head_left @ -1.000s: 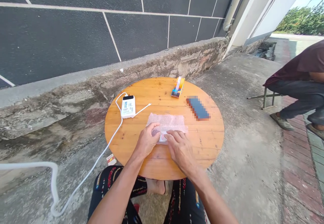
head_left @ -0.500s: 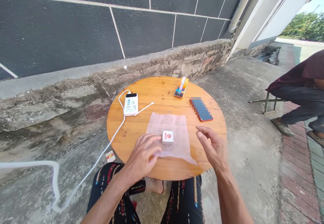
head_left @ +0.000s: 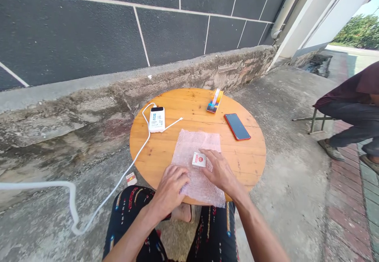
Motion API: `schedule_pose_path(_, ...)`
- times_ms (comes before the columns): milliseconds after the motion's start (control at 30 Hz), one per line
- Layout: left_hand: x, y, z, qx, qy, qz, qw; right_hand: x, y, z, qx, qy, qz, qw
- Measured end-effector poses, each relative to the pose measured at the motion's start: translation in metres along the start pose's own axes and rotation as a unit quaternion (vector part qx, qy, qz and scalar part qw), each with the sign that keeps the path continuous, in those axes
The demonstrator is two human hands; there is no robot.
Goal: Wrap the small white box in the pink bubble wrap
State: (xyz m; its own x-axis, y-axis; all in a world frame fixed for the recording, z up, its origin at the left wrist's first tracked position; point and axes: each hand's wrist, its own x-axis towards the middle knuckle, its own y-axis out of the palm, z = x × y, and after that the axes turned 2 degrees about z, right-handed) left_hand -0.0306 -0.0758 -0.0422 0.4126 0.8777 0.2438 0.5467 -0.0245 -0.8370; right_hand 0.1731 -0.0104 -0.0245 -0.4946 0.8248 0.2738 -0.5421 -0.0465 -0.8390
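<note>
Fingers (head_left: 211, 154) of right hand (head_left: 220, 171) parted at white box (head_left: 199, 159).
Box lies left of them; left hand (head_left: 171, 186), curled at bubble wrap (head_left: 198, 139), farther; neither grip determinable.

From the lower edge of the frame, the bare left forearm (head_left: 138, 229) slants up and rightward to the left grip (head_left: 171, 184), lower centre, knuckles up, fingers bent. The bare right forearm (head_left: 255, 219) angles up and leftward to the right grip (head_left: 220, 170), slightly higher, palm down, thumb and index finger parted.
</note>
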Motion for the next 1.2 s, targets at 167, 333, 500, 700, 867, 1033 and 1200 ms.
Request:
schedule_pose_path(167,0.001,-0.001,-0.002,-0.008,-0.001,-0.008,1.000,-0.007,0.003,-0.001,-0.003,0.002,0.000,1.000)
schedule_pose_path(333,0.006,-0.006,-0.004,-0.032,-0.008,-0.029,0.999,-0.005,0.004,-0.001,0.002,0.003,0.000,1.000)
schedule_pose_path(500,0.016,-0.010,-0.009,-0.055,-0.040,-0.051,0.996,-0.006,-0.005,-0.007,0.062,0.012,0.035,0.997)
schedule_pose_path(700,0.036,-0.015,-0.012,-0.064,-0.075,-0.058,0.993,-0.026,-0.041,-0.017,0.203,0.082,-0.011,0.976)
schedule_pose_path(867,0.051,-0.016,-0.011,-0.079,-0.098,-0.076,0.989,-0.042,-0.039,-0.020,0.177,0.087,-0.021,0.980)
schedule_pose_path(1033,0.060,-0.016,-0.010,-0.086,-0.116,-0.087,0.986,-0.039,-0.019,-0.026,0.158,0.142,-0.081,0.974)
schedule_pose_path(1200,0.064,-0.015,-0.008,-0.096,-0.168,-0.079,0.978,-0.031,-0.013,-0.029,0.178,0.144,-0.142,0.963)
